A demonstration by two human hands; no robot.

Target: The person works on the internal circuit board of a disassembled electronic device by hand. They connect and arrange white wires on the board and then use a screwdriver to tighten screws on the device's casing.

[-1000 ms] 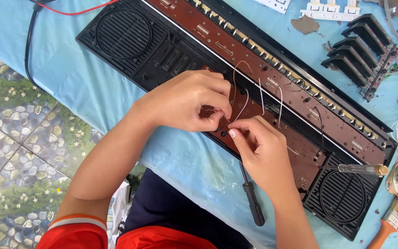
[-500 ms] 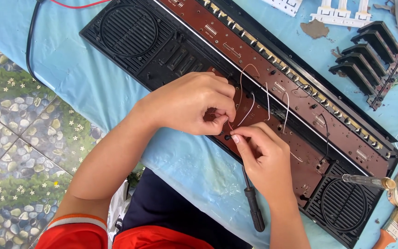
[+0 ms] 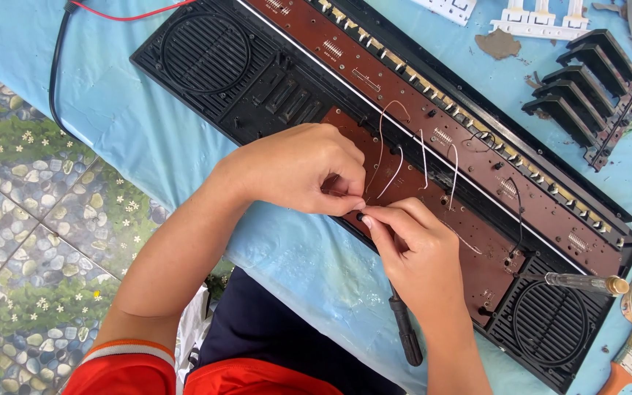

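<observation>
- One opened keyboard case (image 3: 272,88), black with a brown circuit board (image 3: 477,241), lies slantwise across the blue-covered table (image 3: 111,117).
- Left hand (image 3: 298,168) and right hand (image 3: 418,252) meet at the board's near edge, fingertips pinching a thin white wire (image 3: 391,175).
- Right hand also carries a black-handled screwdriver (image 3: 406,329) under its palm.
- Another screwdriver (image 3: 587,282) rests on the right speaker grille.

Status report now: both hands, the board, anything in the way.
Left hand and right hand pinch together at the near edge of the brown circuit board. White wires arc up just beyond. Black-handled screwdriver lies under right wrist.
</observation>
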